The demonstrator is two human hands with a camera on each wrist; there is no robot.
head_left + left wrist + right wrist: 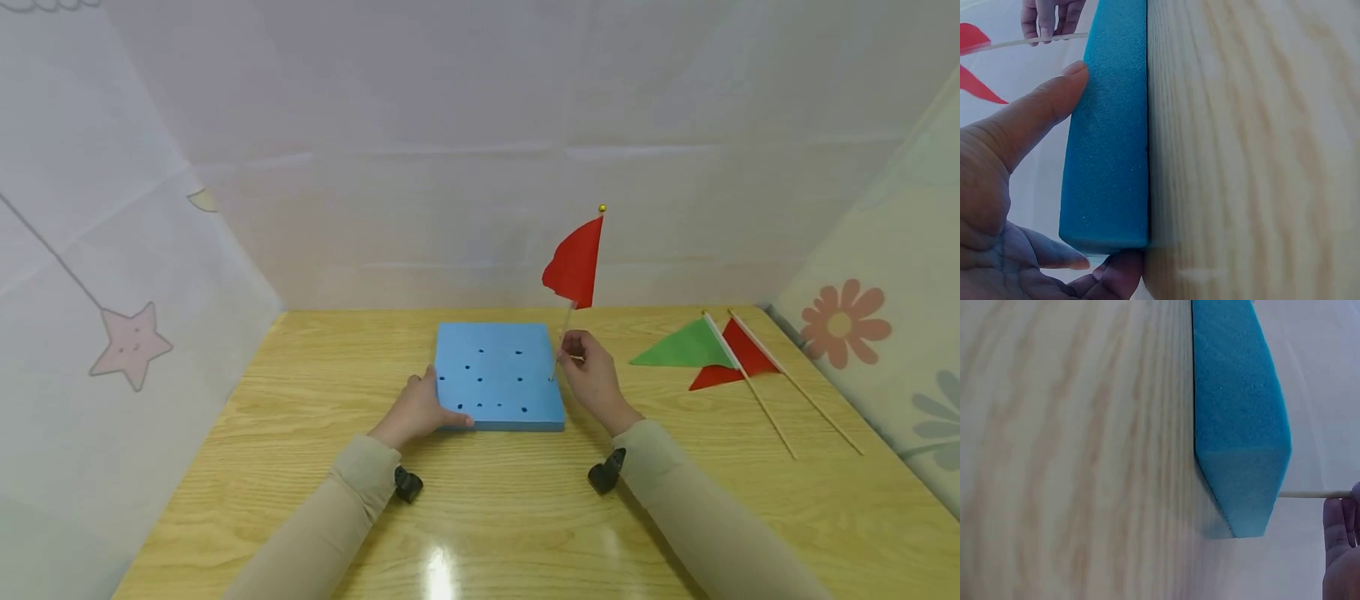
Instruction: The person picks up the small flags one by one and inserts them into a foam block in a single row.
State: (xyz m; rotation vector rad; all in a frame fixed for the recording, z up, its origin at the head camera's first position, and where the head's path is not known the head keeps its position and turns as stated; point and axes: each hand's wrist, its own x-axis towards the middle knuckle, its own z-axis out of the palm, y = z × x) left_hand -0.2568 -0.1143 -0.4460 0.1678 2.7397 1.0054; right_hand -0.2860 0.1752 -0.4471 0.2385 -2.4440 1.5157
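Note:
A blue foam block with several small holes in its top lies flat on the wooden table. My left hand holds its near left corner, the thumb on the top by the front edge and the fingers along the left side. With thumb and fingertips my right hand pinches the thin wooden stick of a red pennant flag. The flag stands nearly upright, leaning slightly right, with a gold ball at its tip. Its stick's lower end meets the block's top at a hole near the right edge.
To the right, a green pennant flag lies on the table, partly over another red pennant flag; their sticks point toward the near right. Pale cloth walls with printed shapes stand behind and at both sides.

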